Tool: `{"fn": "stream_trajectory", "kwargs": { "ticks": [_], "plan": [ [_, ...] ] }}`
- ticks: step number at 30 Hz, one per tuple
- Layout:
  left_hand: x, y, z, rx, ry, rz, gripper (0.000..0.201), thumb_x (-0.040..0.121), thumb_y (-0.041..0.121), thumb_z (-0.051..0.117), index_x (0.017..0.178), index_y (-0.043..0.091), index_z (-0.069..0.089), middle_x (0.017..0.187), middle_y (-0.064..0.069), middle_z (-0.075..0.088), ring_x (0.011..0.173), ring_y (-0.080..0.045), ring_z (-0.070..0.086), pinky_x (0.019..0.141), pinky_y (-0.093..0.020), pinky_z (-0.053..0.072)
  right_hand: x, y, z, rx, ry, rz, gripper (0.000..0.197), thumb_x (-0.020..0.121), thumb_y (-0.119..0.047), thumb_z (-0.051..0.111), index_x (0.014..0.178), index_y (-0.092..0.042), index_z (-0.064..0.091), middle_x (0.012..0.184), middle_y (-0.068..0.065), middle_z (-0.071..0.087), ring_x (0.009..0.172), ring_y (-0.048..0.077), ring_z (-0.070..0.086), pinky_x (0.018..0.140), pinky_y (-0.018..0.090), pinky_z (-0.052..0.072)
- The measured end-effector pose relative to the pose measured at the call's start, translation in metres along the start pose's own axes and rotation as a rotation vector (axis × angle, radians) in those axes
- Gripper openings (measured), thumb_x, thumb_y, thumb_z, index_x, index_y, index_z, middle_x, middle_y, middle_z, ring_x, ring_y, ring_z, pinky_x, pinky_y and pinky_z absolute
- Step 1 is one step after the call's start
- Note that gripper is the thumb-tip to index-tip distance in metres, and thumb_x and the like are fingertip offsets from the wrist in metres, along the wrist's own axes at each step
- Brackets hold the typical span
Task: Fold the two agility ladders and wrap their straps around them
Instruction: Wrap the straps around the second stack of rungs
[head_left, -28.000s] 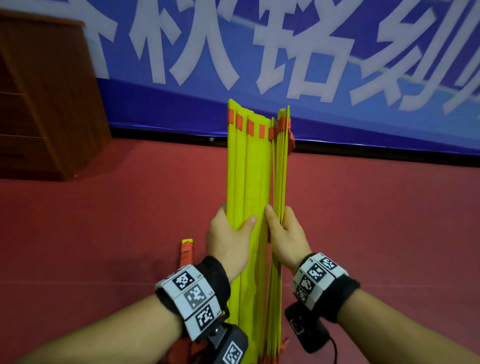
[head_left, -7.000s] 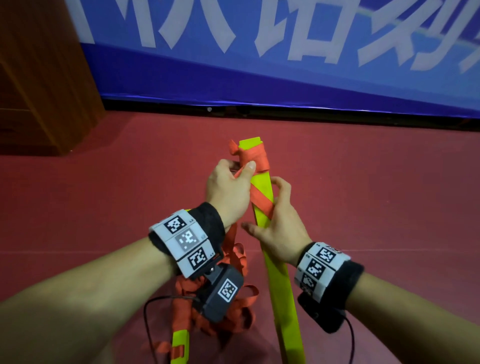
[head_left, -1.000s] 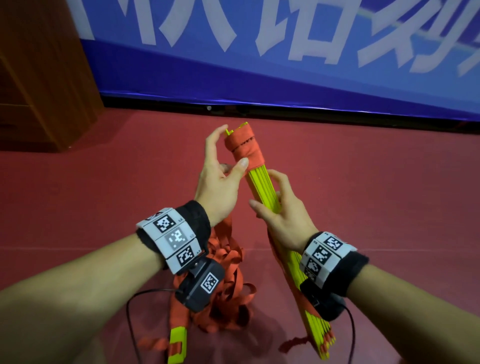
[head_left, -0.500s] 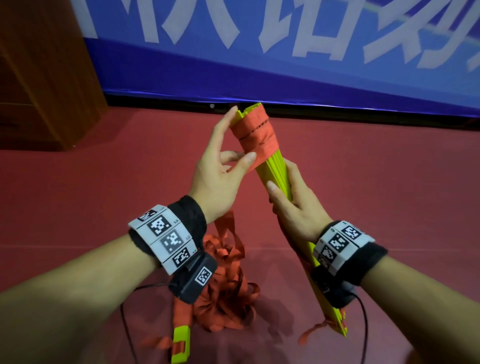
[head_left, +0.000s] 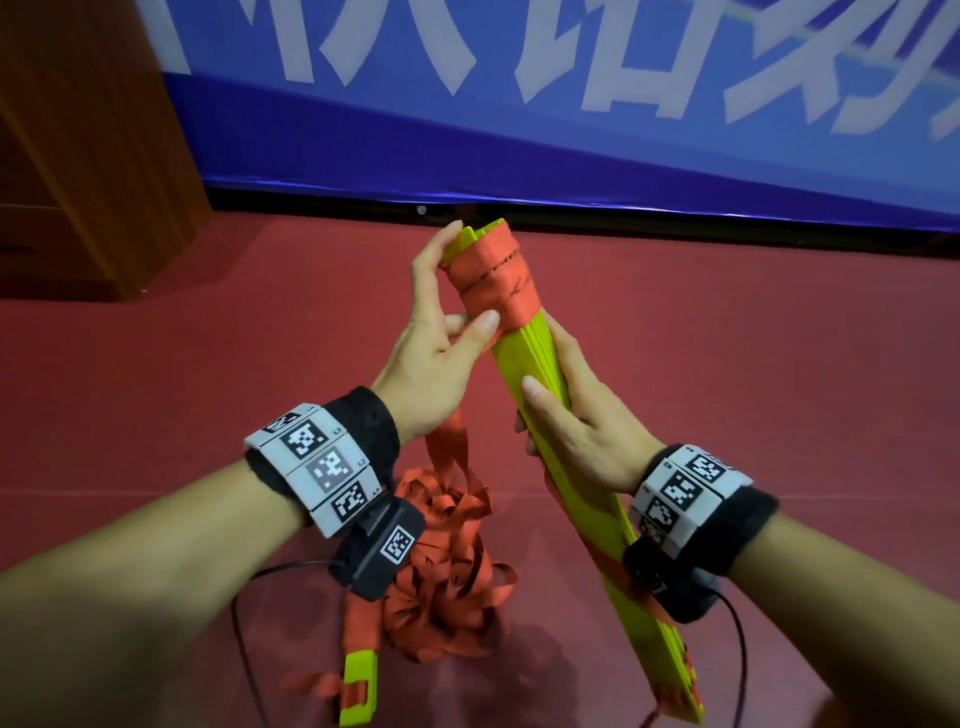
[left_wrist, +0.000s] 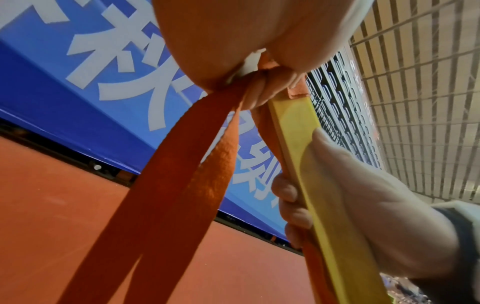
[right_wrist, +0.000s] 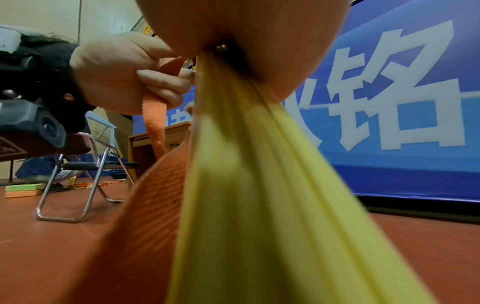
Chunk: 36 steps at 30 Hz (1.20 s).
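A blue banner backs the red floor. Left of the folded ladder, the loose strap pile lies on the floor, and your left hand pinches the orange strap at the ladder's raised far end. The ladder's long axis slants away from you, up and leftward. To its right, your right hand grips mid-bundle, fingers curled round it.

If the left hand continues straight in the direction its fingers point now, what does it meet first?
The left hand points up and away, toward the blue banner. Its forefinger already lies along the folded ladder's top end, beside the wrapped strap. Beyond looks free until the banner, though depth is unclear.
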<state>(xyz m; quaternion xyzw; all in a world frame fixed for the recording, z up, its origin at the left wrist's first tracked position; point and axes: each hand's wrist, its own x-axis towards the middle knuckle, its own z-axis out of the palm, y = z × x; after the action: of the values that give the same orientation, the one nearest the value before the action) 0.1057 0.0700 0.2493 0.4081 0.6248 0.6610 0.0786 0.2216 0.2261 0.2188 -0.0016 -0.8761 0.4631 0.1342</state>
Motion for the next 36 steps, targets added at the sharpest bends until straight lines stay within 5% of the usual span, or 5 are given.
{"fn": "stream_trajectory", "kwargs": {
  "ticks": [4,12,18,30,36],
  "plan": [
    [0.000,-0.004,0.002,-0.011,0.058,-0.002,0.066,0.103,-0.001,0.052,0.154,0.024,0.018,0.111,-0.012,0.068,0.075,-0.007,0.072,0.076,-0.021,0.054,-0.002,-0.002,0.002,0.024,0.004,0.010,0.074,0.100,-0.050,0.047,0.144,-0.070,-0.009,0.089,0.001,0.074,0.076,0.018,0.076,0.079,0.039,0.061],
    [-0.001,-0.013,0.012,0.102,0.189,-0.029,0.066,0.092,0.017,0.060,0.144,0.045,0.031,0.106,0.014,0.069,0.069,-0.032,0.067,0.071,-0.048,0.058,-0.008,0.001,0.016,-0.190,0.134,0.061,0.085,0.092,-0.052,0.067,0.156,-0.050,0.011,0.114,-0.013,0.068,0.092,0.015,0.070,0.086,0.043,0.056],
    [-0.003,-0.012,0.014,0.183,0.249,-0.068,0.063,0.093,0.013,0.063,0.139,0.045,0.034,0.080,0.007,0.065,0.050,-0.016,0.048,0.055,-0.028,0.043,-0.007,0.001,0.031,-0.518,0.171,0.128,0.113,0.080,-0.042,0.080,0.151,-0.050,-0.008,0.143,0.006,0.052,0.112,0.038,0.064,0.082,0.048,0.055],
    [-0.011,-0.002,0.001,0.231,0.141,-0.093,0.076,0.098,0.021,0.063,0.149,0.058,0.021,0.069,-0.012,0.069,0.044,-0.012,0.052,0.054,-0.031,0.045,-0.005,0.006,0.018,-0.429,0.153,0.076,0.103,0.094,-0.030,0.067,0.158,-0.047,-0.012,0.103,0.000,0.067,0.093,0.032,0.067,0.080,0.044,0.053],
    [-0.011,0.005,0.002,0.111,0.106,-0.046,0.084,0.100,0.014,0.062,0.157,0.051,0.012,0.069,-0.003,0.067,0.046,-0.007,0.048,0.053,-0.022,0.042,-0.001,0.012,0.008,-0.307,0.172,0.059,0.102,0.095,-0.028,0.069,0.159,-0.044,-0.009,0.072,-0.013,0.061,0.060,0.000,0.055,0.064,0.020,0.044]
  ]
}}
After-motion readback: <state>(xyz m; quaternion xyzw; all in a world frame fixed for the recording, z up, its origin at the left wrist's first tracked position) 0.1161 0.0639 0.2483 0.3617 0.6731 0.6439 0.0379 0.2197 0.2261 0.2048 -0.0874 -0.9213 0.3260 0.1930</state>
